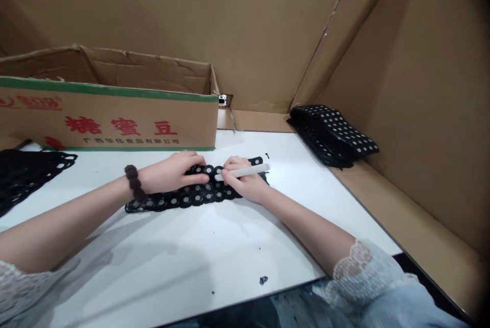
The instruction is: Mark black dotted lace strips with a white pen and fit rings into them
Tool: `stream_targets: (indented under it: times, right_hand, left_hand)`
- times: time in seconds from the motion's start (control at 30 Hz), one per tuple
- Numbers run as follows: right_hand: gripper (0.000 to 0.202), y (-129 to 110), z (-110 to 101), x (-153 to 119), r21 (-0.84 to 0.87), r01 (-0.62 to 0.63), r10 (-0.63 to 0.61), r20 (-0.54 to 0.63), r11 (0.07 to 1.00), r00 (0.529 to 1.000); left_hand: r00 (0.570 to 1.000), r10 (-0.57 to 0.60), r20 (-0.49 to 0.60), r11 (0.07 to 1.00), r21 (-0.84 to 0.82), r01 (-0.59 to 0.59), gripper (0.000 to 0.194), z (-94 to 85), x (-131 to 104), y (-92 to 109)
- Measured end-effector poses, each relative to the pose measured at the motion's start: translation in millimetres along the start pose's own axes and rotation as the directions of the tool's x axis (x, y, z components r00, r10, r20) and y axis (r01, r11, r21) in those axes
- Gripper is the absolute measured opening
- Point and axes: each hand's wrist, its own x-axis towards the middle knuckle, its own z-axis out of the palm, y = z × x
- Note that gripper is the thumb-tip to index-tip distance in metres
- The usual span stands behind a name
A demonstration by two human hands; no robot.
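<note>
A black rubber sheet of joined rings (179, 198) lies flat in the middle of the white table (184, 256). My left hand (172, 172) presses down on its upper edge with fingers flat. My right hand (245, 185) rests on the sheet's right end and grips a white stick-like tool (245, 171), whose left tip touches the sheet beside my left fingertips. A dark scrunchie (135, 181) circles my left wrist.
An open cardboard box with red print (111, 119) stands at the back left. A stack of black ring sheets (331, 134) lies at the back right; another pile (26, 172) sits at the left edge. Cardboard walls (421, 88) enclose the table. Small black scraps (263, 280) lie near the front.
</note>
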Motion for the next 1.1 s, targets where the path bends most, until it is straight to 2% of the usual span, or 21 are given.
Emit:
stream_targets:
  times: [0.17, 0.33, 0.4, 0.5, 0.6, 0.7, 0.83, 0.93, 1.03, 1.1]
  right_hand:
    - [0.033, -5, -2, -2, 0.072, -0.046, 0.048, -0.020, 0.996, 0.999]
    - [0.036, -17, -19, -1, 0.196, -0.137, 0.148, -0.037, 0.971, 0.988]
    - [0.035, -21, -25, -1, 0.195, -0.147, 0.154, -0.020, 0.970, 0.988]
    - [0.033, -24, -27, -3, 0.164, -0.143, 0.146, -0.010, 0.976, 0.989]
    - [0.026, -18, -23, -3, 0.086, -0.076, 0.073, 0.039, 0.993, 0.997]
    - [0.023, -7, -21, 0, 0.072, -0.015, 0.007, 0.102, 0.997, 0.995]
    - [0.032, -4, -32, 3, 0.157, -0.125, 0.101, 0.150, 0.980, 0.984]
    - [0.032, -19, -46, 7, 0.104, -0.197, 0.163, 0.268, 0.975, 0.949]
    - [0.032, -38, -56, 10, 0.051, -0.228, 0.204, 0.293, 0.972, 0.934]
    - [0.031, -42, -54, 11, 0.046, -0.236, 0.211, 0.305, 0.971, 0.928]
  left_hand:
    - [0.999, -0.026, -0.032, 0.986, -0.167, 0.020, 0.031, 8.7, 0, 11]
    - [0.995, 0.100, 0.016, 0.931, -0.354, -0.088, 0.030, 12.3, -1, 21]
    - [0.993, 0.115, 0.035, 0.939, -0.330, -0.097, 0.030, 16.6, -1, 27]
    - [0.998, 0.067, 0.020, 0.981, -0.186, -0.062, 0.028, 26.2, -1, 27]
    - [1.000, -0.001, -0.012, 0.999, -0.054, 0.001, 0.025, 34.7, 1, 14]
    - [0.999, -0.017, -0.040, 1.000, 0.002, 0.017, 0.022, 38.6, 5, -1]
    - [0.998, -0.017, -0.053, 1.000, -0.026, 0.016, 0.022, 39.6, 9, -3]
    - [0.998, 0.044, -0.050, 0.993, -0.107, -0.049, 0.022, 41.6, 8, 8]
    - [0.995, 0.082, -0.059, 0.981, -0.171, -0.091, 0.022, 44.9, 5, 18]
    - [0.994, 0.079, -0.074, 0.977, -0.190, -0.091, 0.021, 46.4, 4, 21]
